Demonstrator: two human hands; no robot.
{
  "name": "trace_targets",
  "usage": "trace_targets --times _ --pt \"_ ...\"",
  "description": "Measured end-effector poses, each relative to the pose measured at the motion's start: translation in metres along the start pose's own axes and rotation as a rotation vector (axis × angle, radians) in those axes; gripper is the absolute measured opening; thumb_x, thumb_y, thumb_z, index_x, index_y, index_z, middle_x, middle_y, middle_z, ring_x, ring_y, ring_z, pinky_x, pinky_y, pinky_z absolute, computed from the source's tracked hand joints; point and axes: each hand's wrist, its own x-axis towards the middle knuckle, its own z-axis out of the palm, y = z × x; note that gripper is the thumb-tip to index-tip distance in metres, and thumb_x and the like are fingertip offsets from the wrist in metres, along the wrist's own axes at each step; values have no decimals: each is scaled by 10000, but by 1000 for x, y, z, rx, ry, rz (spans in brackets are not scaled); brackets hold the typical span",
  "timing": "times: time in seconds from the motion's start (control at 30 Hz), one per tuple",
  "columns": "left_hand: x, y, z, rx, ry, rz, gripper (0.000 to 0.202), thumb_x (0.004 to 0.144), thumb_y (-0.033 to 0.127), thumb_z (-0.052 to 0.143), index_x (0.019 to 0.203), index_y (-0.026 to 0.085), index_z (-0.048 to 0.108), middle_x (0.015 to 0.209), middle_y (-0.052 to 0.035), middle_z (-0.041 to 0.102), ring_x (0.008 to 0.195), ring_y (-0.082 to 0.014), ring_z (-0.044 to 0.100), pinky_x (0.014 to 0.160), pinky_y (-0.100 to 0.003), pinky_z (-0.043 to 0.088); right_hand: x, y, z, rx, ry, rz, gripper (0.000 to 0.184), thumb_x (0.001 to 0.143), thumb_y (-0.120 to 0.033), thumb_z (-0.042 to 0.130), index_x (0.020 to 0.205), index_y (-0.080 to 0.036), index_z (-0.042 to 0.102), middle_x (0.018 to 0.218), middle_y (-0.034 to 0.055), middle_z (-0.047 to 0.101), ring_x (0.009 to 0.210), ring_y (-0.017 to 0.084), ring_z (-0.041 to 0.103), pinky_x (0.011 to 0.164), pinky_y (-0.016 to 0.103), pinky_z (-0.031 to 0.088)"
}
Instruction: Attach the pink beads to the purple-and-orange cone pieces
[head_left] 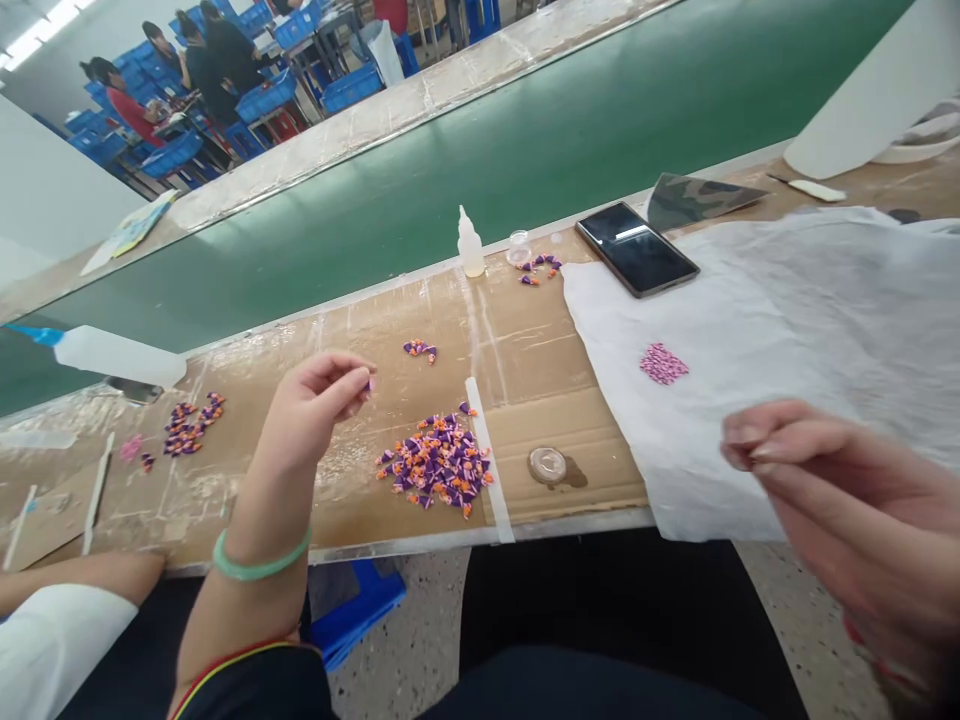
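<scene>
My left hand (322, 405), with a pale green bangle (259, 570) on its wrist, pinches a small purple piece (368, 386) above the table. Just right of it lies a heap of small purple, orange and pink pieces (439, 462). My right hand (832, 480) is raised over the white cloth (720, 440), thumb and fingertips pressed together; whatever is between them is too small or hidden to name. Past those fingertips, a patch of tiny pink pieces (664, 364) rests on the cloth. Between my hands a small round dish (547, 465) sits on cardboard beside a wet stain.
A dropper bottle (470, 248), a phone (637, 248) and a few purple pieces (420, 349) are farther back. At left are a large white bottle (112, 355), another pile of pieces (191, 425) and a neighbour's arm (82, 590). A green belt (420, 180) runs behind the table.
</scene>
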Motion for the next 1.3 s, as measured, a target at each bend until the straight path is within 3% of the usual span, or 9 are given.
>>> trace_targets --times 0.13,0.3,0.43,0.53,0.7,0.87,1.0,1.13,1.3 --pt "-48 4 28 -18 -106 74 78 768 284 793 762 210 769 600 -7 649 488 -81 523 442 -184 407 -9 -11 27 243 -210 94 135 842 -354 771 751 -277 708 891 57 560 828 187 556 649 328 433" --pt "-97 6 89 -110 -184 183 35 831 232 755 802 225 775 626 2 691 501 -84 561 463 -180 435 -16 -18 58 604 -371 295 148 758 -332 848 722 -253 729 864 5 520 749 126 490 672 276 414" --pt "-121 15 136 -139 -178 242 48 847 194 733 826 219 769 692 -3 729 568 -98 603 518 -196 463 -22 -25 72 828 -432 405 134 724 -284 860 709 -242 735 853 -16 509 720 99 447 698 255 416" --pt "-130 23 154 -179 -175 224 63 866 200 711 826 204 760 715 -11 740 586 -106 616 542 -208 479 -26 -30 73 887 -451 436 137 730 -273 858 707 -232 729 857 -24 517 724 88 475 714 245 431" --pt "-134 29 163 -222 -201 114 165 856 341 740 780 194 736 653 -16 702 526 -120 582 497 -239 473 -31 -30 69 871 -451 379 130 730 -264 863 712 -228 740 850 -18 527 757 98 522 696 231 469" --pt "-134 27 167 -295 -269 -20 314 806 510 770 748 207 712 593 -7 657 467 -115 523 447 -251 437 -31 -23 66 801 -435 197 89 779 -250 835 756 -245 748 821 -19 515 732 99 542 661 232 510" --pt "-133 25 169 -342 -319 -59 372 779 556 779 724 199 689 572 -6 639 465 -114 518 452 -251 434 -30 -21 61 644 -424 -13 74 837 -232 787 790 -243 732 808 -13 518 727 110 552 644 247 513" --pt "-136 27 169 -252 -258 40 272 822 438 752 700 209 671 602 -11 662 516 -136 559 500 -268 458 -29 -24 52 409 -391 -253 99 868 -148 724 885 -246 720 838 1 573 818 128 578 731 267 503" --pt "-142 35 165 69 -103 340 132 825 157 677 712 225 685 645 6 689 564 -139 579 560 -277 446 -28 -37 41 203 -384 -292 101 884 -128 592 902 -218 634 812 3 633 748 136 590 679 270 490"
